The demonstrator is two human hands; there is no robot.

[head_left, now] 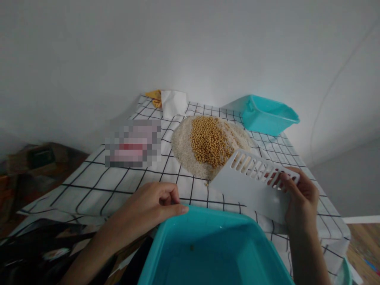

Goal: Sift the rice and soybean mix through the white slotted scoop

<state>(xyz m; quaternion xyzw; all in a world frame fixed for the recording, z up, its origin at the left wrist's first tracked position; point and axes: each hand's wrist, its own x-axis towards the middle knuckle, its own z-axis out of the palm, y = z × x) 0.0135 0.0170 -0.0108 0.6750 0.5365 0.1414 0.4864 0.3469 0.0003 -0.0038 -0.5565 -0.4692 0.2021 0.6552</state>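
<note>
My left hand [154, 206] grips the far rim of a teal plastic basin [208, 249] at the near edge of the table, thumb lying along the rim. My right hand [299, 202] holds a white slotted plastic scoop [252, 182] by its slotted end, fingers showing through the slots. The scoop's flat edge touches the near side of a pile of white rice [184, 150] topped with yellow soybeans [209, 140]. The pile lies on a white tablecloth with a black grid [124, 178]. A few specks sit inside the basin.
A second teal basin [267, 114] stands at the far right of the table by the white wall. White and yellow crumpled bags [170, 101] lie at the far edge. A blurred pink patch [133, 143] lies left of the pile. Dark clutter sits low on the left.
</note>
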